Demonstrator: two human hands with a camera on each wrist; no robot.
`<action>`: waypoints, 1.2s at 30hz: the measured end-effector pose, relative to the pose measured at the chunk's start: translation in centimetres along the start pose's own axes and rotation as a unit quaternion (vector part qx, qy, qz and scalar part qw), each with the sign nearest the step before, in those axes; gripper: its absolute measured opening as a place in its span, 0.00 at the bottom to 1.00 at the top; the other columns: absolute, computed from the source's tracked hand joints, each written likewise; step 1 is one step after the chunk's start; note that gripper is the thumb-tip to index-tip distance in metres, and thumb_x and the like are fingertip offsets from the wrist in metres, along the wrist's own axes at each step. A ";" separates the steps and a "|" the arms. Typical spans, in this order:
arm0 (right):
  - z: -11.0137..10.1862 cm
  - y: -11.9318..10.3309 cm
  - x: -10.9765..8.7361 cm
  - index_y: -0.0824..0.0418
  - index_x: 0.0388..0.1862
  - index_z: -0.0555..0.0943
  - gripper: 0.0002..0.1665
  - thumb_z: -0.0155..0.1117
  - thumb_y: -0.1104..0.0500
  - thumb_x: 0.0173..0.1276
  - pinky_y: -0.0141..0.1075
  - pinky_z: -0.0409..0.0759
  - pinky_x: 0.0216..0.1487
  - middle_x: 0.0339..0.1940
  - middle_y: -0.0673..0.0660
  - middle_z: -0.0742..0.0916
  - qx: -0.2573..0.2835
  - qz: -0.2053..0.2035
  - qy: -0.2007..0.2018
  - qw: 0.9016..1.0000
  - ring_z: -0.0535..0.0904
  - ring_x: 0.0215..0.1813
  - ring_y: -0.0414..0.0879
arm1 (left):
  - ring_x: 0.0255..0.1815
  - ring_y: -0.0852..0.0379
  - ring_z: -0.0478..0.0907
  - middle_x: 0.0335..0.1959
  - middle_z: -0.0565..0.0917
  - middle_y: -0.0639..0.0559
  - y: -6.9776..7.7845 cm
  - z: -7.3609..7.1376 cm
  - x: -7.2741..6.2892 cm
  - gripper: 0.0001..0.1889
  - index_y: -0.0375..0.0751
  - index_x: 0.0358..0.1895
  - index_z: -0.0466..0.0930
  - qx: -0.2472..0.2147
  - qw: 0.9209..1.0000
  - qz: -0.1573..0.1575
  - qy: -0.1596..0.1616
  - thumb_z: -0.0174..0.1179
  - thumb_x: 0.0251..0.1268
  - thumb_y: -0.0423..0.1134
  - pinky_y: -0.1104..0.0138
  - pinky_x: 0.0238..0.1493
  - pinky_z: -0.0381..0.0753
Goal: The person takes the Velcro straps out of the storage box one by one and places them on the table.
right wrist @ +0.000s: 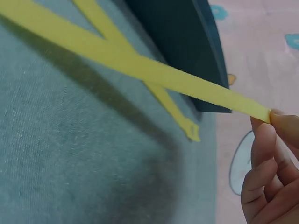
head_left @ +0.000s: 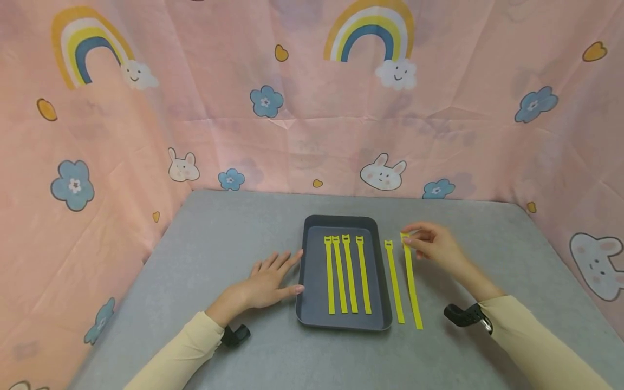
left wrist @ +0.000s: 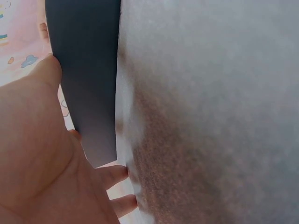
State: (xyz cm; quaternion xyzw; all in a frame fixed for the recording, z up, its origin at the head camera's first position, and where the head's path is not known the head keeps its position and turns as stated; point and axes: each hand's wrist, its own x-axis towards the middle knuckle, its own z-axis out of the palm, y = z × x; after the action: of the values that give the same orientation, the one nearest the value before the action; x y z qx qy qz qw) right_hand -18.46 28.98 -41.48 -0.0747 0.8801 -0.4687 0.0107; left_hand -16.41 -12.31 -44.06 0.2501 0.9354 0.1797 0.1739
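Observation:
My right hand (head_left: 434, 245) pinches a yellow cable strap (head_left: 412, 290) by its slotted head between thumb and fingers. In the right wrist view the held strap (right wrist: 173, 78) is raised at the pinched end, with its shadow on the table below. Another yellow strap (head_left: 395, 287) lies on the table between it and the dark grey tray (head_left: 348, 324). Several similar straps (head_left: 350, 281) lie lengthwise inside the tray, side by side, slotted heads toward the far end. My left hand (head_left: 268, 281) rests at the tray's left side, fingers spread and thumb tip at the rim; the left wrist view shows the tray's outer wall (left wrist: 88, 84) beside it.
The grey table (head_left: 234, 227) reaches back to a pink patterned cloth (head_left: 312, 146) that hangs behind and on both sides. Black bands with camera mounts (head_left: 465, 315) sit on both wrists.

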 end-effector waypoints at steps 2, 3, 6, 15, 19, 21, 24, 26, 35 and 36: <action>0.3 0.3 0.3 0.64 0.55 0.80 0.20 0.67 0.54 0.69 0.37 0.76 0.23 0.29 0.52 0.86 0.000 -0.007 0.003 1.000 0.78 0.22 0.52 | 0.83 0.36 0.40 0.83 0.47 0.45 0.0 0.0 0.0 0.43 0.64 0.81 0.37 -0.004 1.000 0.001 0.001 0.47 0.70 0.68 0.32 0.74 0.43; 0.4 0.5 0.4 0.64 0.54 0.80 0.19 0.67 0.54 0.69 0.37 0.77 0.24 0.29 0.53 0.87 -0.001 -0.009 0.005 1.000 0.78 0.22 0.52 | 0.83 0.35 0.40 0.83 0.47 0.45 0.0 0.0 0.0 0.43 0.64 0.81 0.38 -0.006 1.000 0.002 0.002 0.47 0.70 0.68 0.32 0.74 0.43; 0.8 0.9 0.7 0.64 0.54 0.80 0.19 0.66 0.55 0.70 0.38 0.77 0.25 0.30 0.57 0.87 -0.004 -0.012 0.010 1.000 0.78 0.22 0.53 | 0.83 0.36 0.40 0.83 0.47 0.45 0.0 0.0 0.0 0.43 0.65 0.81 0.37 -0.005 1.000 0.001 0.000 0.46 0.70 0.68 0.32 0.74 0.42; 1.5 2.5 1.6 0.64 0.52 0.81 0.17 0.67 0.56 0.69 0.33 0.73 0.22 0.31 0.62 0.86 -0.029 -0.001 0.021 0.999 0.78 0.22 0.50 | 0.83 0.35 0.41 0.83 0.47 0.45 0.0 0.1 -0.1 0.43 0.64 0.81 0.37 -0.004 1.000 0.003 0.002 0.47 0.70 0.68 0.32 0.74 0.43; 1.6 2.9 1.8 0.64 0.51 0.81 0.15 0.67 0.58 0.69 0.33 0.74 0.23 0.33 0.63 0.87 -0.035 0.005 0.022 0.999 0.78 0.22 0.48 | 0.83 0.35 0.41 0.83 0.47 0.45 -0.1 0.1 -0.1 0.43 0.64 0.81 0.37 -0.002 1.000 0.004 0.002 0.47 0.70 0.68 0.32 0.74 0.43; 1.6 3.1 1.9 0.64 0.51 0.81 0.15 0.67 0.58 0.69 0.33 0.74 0.23 0.33 0.64 0.87 -0.039 0.007 0.023 0.999 0.78 0.22 0.47 | 0.83 0.35 0.41 0.83 0.47 0.45 -0.1 0.2 -0.1 0.43 0.64 0.81 0.37 -0.003 1.000 0.004 0.001 0.47 0.70 0.68 0.32 0.74 0.43; 1.6 3.3 2.1 0.64 0.51 0.81 0.14 0.66 0.59 0.69 0.33 0.74 0.23 0.34 0.64 0.87 -0.047 0.009 0.025 0.999 0.78 0.22 0.45 | 0.83 0.35 0.41 0.83 0.47 0.44 -0.2 0.2 0.0 0.43 0.64 0.81 0.37 -0.004 1.000 0.005 0.002 0.46 0.70 0.68 0.32 0.74 0.43; 1.7 3.4 2.2 0.64 0.51 0.81 0.14 0.66 0.60 0.69 0.33 0.74 0.23 0.34 0.64 0.87 -0.053 0.010 0.027 0.998 0.78 0.22 0.44 | 0.83 0.35 0.41 0.83 0.48 0.44 -0.2 0.2 0.1 0.43 0.64 0.81 0.37 -0.003 1.000 0.005 0.003 0.46 0.70 0.68 0.32 0.74 0.43; 1.9 4.3 2.5 0.65 0.49 0.82 0.14 0.68 0.62 0.67 0.33 0.75 0.23 0.31 0.63 0.87 -0.068 0.005 0.034 0.997 0.77 0.21 0.41 | 0.83 0.35 0.41 0.83 0.48 0.44 -0.3 0.1 0.1 0.43 0.64 0.81 0.37 0.002 1.000 0.006 0.002 0.46 0.70 0.69 0.32 0.74 0.43; 1.9 4.4 2.5 0.66 0.50 0.82 0.14 0.68 0.62 0.67 0.33 0.75 0.23 0.32 0.63 0.87 -0.069 0.005 0.032 0.997 0.77 0.22 0.41 | 0.83 0.35 0.41 0.83 0.48 0.44 -0.2 0.1 0.1 0.43 0.64 0.81 0.37 0.002 1.000 0.006 0.002 0.46 0.70 0.68 0.32 0.74 0.43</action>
State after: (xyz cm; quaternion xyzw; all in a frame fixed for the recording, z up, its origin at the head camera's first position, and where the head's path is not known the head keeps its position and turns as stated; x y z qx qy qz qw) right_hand -21.26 29.44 -46.06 -0.0564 0.9107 -0.4086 -0.0202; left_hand -16.58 -12.43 -44.23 0.2554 0.9346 0.1792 0.1705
